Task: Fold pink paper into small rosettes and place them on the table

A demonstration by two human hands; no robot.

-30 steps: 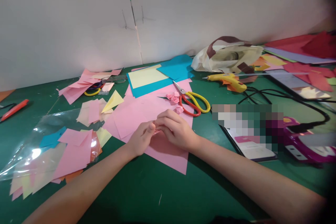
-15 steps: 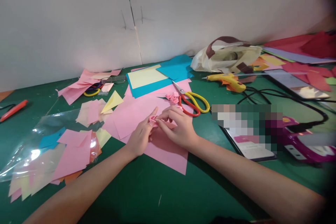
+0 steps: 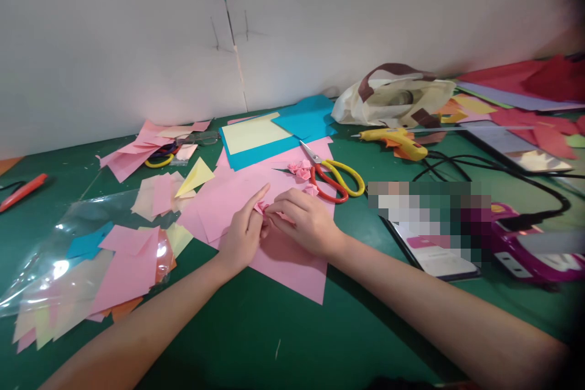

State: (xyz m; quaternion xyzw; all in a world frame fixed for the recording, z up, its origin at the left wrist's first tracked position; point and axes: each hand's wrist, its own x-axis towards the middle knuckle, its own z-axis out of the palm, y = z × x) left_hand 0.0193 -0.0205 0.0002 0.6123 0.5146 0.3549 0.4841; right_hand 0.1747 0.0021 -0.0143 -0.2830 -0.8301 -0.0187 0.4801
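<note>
Between my two hands is a small folded pink paper flower (image 3: 261, 207), mostly covered by fingers. My left hand (image 3: 242, 231) grips it from the left, index finger stretched out along it. From the right, the bent fingertips of my right hand (image 3: 306, 222) pinch its other side. Both hands are over pink paper sheets (image 3: 292, 274). Just beyond my right hand lie small pink paper flowers (image 3: 300, 169) and scissors (image 3: 338, 180) with red and yellow handles, blades slightly apart.
A clear plastic bag (image 3: 121, 210) with paper pieces lies left. Blue paper (image 3: 306, 119) is at the back. To the right are a yellow glue gun (image 3: 395, 141), a phone (image 3: 429, 250), a purple power strip (image 3: 525, 256), black cords and a cloth bag (image 3: 347, 108).
My left index finger has straightened, and my right fingers have curled lower around the paper flower. The flower has turned and is more hidden. The things on the table look unmoved.
</note>
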